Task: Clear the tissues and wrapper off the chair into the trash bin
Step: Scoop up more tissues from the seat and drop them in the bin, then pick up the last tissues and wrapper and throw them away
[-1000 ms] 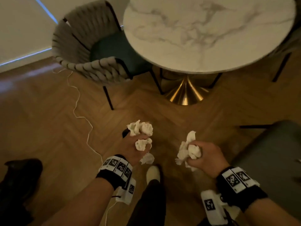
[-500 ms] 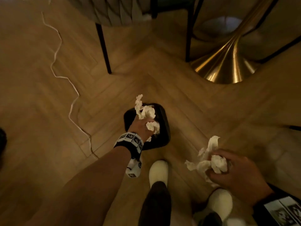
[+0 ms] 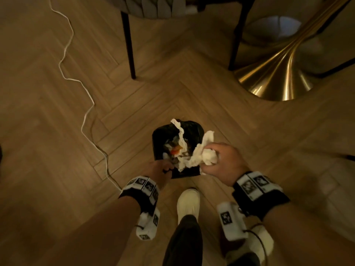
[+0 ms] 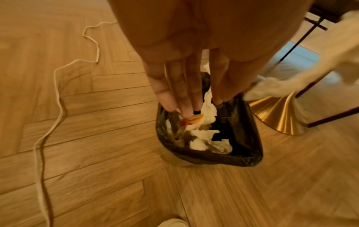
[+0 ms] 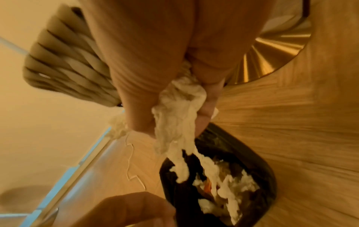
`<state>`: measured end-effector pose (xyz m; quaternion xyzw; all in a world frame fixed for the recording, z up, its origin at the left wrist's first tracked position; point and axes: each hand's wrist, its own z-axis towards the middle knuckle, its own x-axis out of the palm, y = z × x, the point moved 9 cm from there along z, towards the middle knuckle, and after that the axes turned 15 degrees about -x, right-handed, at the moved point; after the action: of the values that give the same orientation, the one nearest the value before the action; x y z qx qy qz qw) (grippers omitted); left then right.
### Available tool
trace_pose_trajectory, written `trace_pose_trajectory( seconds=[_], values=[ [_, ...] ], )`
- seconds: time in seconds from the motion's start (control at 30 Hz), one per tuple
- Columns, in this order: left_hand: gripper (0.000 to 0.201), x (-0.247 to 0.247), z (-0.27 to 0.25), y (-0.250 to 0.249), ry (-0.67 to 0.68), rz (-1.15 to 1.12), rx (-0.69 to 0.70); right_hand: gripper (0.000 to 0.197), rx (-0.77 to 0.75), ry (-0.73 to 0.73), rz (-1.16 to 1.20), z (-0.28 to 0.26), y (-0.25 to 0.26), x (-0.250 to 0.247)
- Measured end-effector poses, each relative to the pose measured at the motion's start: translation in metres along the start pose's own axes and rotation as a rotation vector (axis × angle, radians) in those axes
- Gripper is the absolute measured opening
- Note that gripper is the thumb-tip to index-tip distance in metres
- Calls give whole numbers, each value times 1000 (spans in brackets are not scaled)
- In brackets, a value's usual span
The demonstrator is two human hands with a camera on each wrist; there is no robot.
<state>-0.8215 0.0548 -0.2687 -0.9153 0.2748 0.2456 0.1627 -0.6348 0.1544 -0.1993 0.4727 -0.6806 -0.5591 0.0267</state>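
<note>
Right hand (image 3: pixel 223 162) gripping crumpled tissues (image 3: pixel 194 156), holding them directly over bin (image 3: pixel 159 135). Left hand (image 3: pixel 159 168) hanging beside it, fingers (image 4: pixel 174 86) straight, empty, pointing into bin at tissues lying inside.

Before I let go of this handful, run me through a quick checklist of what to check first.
1. Right hand over the trash bin: ok, and the tissues it grips trail down toward the opening.
2. Left hand empty: ok, fingers straight.
3. Left hand out of the drop path: not ok, fingertips sit at the bin's rim.
4. Room in the bin: ok, earlier tissues and an orange scrap lie below the rim.
5. Wrapper binned: cannot tell.
</note>
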Motion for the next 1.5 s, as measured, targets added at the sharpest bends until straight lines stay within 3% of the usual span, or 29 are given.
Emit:
trace_pose_trajectory(
  seconds=[0.17,0.27,0.4,0.53,0.77,0.87,0.97,1.03,1.17,1.33,1.43,1.5],
  values=[
    [18,-4,-2,35,-21,-47,-3,66,105,111,-25,51,-26,72],
    [18,-3,-10,44,-22,-39,-26,77,129,157,-10,55,-31,87],
    [15,-6,-32,40,-2,-95,-33,56,155,129,1,35,-21,68],
    [16,-15,-73,17,16,-87,5,31,240,186,11,-21,-11,25],
    [15,-34,-196,-83,125,172,212,16,397,6,28,-184,21,-134],
    [17,-35,-266,-148,149,221,300,9,501,-175,103,-276,30,-210],
    [16,-19,-325,-207,166,337,386,21,567,-373,154,-374,21,-270],
    [14,3,-361,-248,160,418,441,17,591,-472,162,-441,5,-299],
    [15,67,-421,-312,125,501,523,14,653,-600,226,-571,-57,-337],
    [23,175,-467,-351,172,578,493,16,828,-725,398,-710,-174,-346],
    [40,234,-486,-365,210,593,520,9,929,-724,430,-768,-232,-338],
    [40,271,-497,-377,227,607,555,11,962,-656,429,-788,-265,-334]
  ],
)
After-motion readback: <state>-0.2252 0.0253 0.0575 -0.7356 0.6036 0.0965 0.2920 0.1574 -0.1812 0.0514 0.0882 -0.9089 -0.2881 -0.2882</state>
